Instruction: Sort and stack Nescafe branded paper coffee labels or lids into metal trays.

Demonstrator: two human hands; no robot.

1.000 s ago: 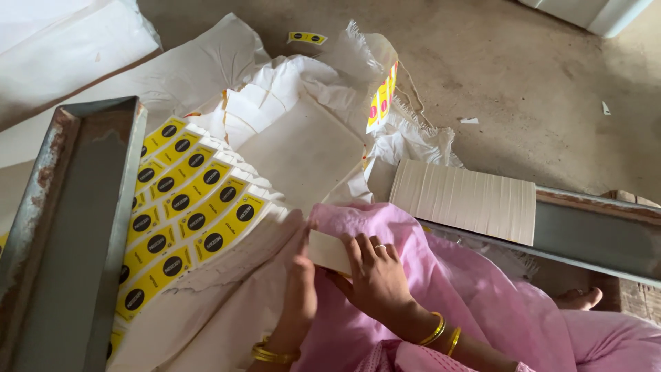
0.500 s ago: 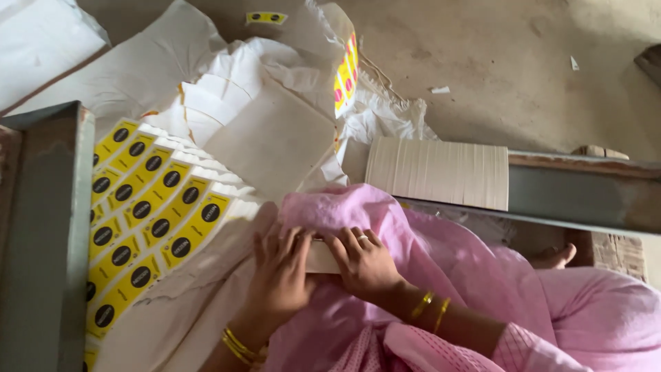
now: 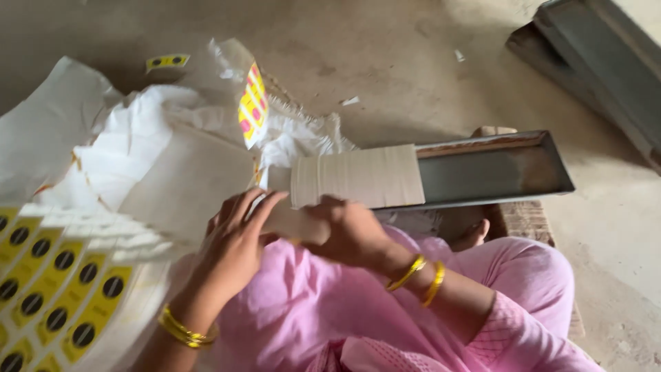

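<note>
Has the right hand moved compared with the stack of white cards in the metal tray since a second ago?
Yes. The right hand has risen from the pink lap toward the stack of white cards in the metal tray; it now sits just under the stack's near edge.

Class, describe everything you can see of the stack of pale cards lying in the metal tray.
The stack of cards is a tightly packed row of thin, pale beige sheets, apparently paper or card, seen edge-on as fine vertical lines. It lies across the near end of the grey metal tray, overhanging its edge. The right hand sits just below its lower edge; whether they touch is unclear. Crumpled white wrapping lies behind it.
</note>
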